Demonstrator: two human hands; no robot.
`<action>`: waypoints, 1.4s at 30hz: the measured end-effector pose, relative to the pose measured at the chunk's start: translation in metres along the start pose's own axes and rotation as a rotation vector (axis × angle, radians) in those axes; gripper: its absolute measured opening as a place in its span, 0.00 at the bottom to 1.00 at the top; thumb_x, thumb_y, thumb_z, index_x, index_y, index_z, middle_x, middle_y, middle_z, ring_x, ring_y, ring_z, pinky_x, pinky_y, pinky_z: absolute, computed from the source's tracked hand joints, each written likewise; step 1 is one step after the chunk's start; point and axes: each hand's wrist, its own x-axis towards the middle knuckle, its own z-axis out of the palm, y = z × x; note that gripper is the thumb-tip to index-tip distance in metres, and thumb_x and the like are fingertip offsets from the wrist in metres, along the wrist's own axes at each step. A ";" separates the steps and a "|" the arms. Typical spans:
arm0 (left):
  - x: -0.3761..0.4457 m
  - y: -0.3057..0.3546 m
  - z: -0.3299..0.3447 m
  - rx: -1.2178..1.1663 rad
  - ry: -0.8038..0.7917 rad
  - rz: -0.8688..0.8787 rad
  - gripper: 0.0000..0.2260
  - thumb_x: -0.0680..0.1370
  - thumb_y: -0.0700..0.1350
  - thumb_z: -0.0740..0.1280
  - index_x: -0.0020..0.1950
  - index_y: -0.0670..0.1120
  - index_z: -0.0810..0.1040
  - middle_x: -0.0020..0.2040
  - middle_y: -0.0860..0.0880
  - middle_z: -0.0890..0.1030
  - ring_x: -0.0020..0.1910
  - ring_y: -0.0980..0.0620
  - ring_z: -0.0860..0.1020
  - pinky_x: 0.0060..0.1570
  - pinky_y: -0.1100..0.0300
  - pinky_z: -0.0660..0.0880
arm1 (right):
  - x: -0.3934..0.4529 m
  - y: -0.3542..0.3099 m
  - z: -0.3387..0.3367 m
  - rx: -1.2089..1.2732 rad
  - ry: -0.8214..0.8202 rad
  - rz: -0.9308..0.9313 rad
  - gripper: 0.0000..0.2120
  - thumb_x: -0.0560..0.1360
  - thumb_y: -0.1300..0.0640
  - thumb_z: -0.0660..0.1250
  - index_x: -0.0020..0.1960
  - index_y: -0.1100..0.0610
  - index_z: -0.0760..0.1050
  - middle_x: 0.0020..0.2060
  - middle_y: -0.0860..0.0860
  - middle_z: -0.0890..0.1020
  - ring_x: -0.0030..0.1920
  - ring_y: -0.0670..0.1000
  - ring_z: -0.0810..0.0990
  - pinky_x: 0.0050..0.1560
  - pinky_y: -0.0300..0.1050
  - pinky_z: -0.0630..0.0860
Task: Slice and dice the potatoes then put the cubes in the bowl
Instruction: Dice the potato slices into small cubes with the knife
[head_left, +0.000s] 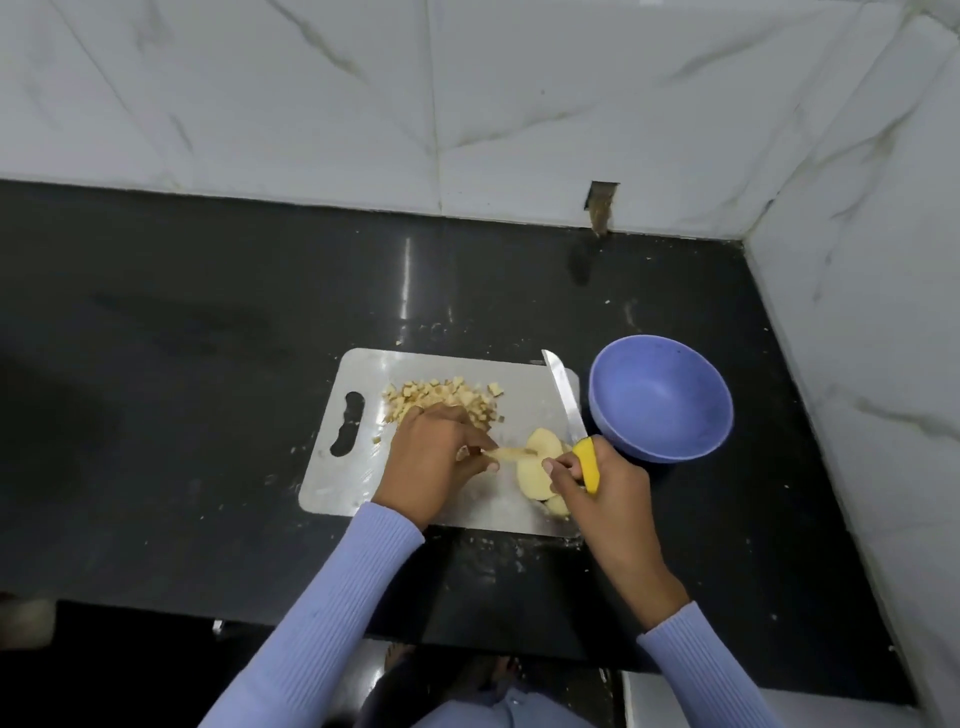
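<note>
Two hands work over a grey cutting board (363, 483) on a black counter (208, 322). The left hand (434, 460) is curled, its fingertips pinched on a thin potato slice (511, 453) that lies across the middle of the board; the back of this hand covers the near edge of a heap of potato cubes (441, 397). The right hand (605, 486) is closed around the yellow handle of a knife (566, 400), with its forefinger stretched out and touching the top of the potato slices (535, 470) stacked and overlapping just beside it. The blade points away from the person, toward the far right corner of the board, and its tip reaches past the board's far edge; whether the blade rests on the board or is lifted off it cannot be told.

The cubes sit on the far half of the board, near the handle slot on its left end. Small potato scraps lie scattered on the board and on the counter around it.

A blue bowl (670, 452) stands on the counter just beside the board's right edge, close to the knife hand, and holds no cubes. Both arms wear light blue ribbed sleeves (332, 613). White marble tiles (519, 104) line the walls behind and to the right of the counter.
</note>
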 end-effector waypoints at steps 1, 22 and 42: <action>-0.007 -0.003 -0.004 -0.054 0.026 -0.061 0.08 0.67 0.47 0.77 0.45 0.50 0.86 0.39 0.53 0.81 0.41 0.51 0.77 0.43 0.59 0.67 | 0.000 -0.002 0.003 0.004 -0.016 -0.013 0.14 0.75 0.49 0.68 0.36 0.53 0.68 0.32 0.51 0.79 0.36 0.48 0.80 0.36 0.45 0.76; -0.084 -0.083 -0.059 -0.522 0.219 -0.870 0.07 0.66 0.45 0.79 0.39 0.52 0.83 0.31 0.51 0.82 0.36 0.54 0.81 0.40 0.63 0.73 | -0.025 -0.020 0.074 -0.624 -0.239 -0.379 0.08 0.77 0.49 0.66 0.44 0.51 0.81 0.34 0.48 0.72 0.32 0.50 0.73 0.26 0.44 0.67; -0.082 -0.116 -0.055 0.086 -0.450 -0.246 0.26 0.74 0.55 0.70 0.70 0.58 0.69 0.75 0.61 0.57 0.75 0.58 0.53 0.70 0.57 0.59 | -0.024 -0.053 0.098 -0.378 -0.260 -0.140 0.10 0.78 0.48 0.63 0.44 0.54 0.75 0.33 0.48 0.78 0.34 0.49 0.75 0.34 0.48 0.71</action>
